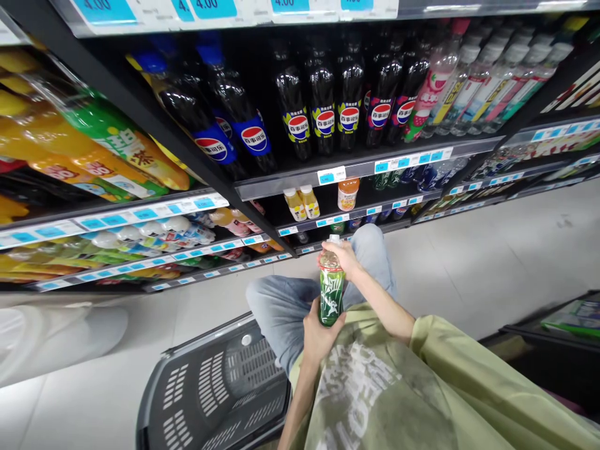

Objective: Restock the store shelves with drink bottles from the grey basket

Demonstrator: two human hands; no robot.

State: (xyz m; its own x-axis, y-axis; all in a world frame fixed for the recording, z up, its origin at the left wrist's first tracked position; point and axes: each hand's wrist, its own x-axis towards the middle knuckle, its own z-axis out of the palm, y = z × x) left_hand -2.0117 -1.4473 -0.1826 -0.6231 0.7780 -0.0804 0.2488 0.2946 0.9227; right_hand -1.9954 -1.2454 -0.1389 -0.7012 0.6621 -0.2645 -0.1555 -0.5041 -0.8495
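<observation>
Both my hands hold a drink bottle [331,290] with a green label, a clear neck and a white cap, upright in front of my body. My left hand [320,334] is wrapped round its lower end. Near the neck, my right hand [344,256] grips the upper part from the right. Fingers of the right hand are partly hidden by the bottle and by the hand itself. Below and to the left of my left hand stands a dark grey shopping basket [213,375] with slotted walls.
Ahead are shelves with price strips [370,165], holding dark cola bottles [323,119], clear drinks [492,87] and small yellow bottles [301,204]. Large yellow juice bottles [84,150] fill the left bay. A white rounded bin-like object [70,337] stands left. Pale floor tiles [478,244] extend right.
</observation>
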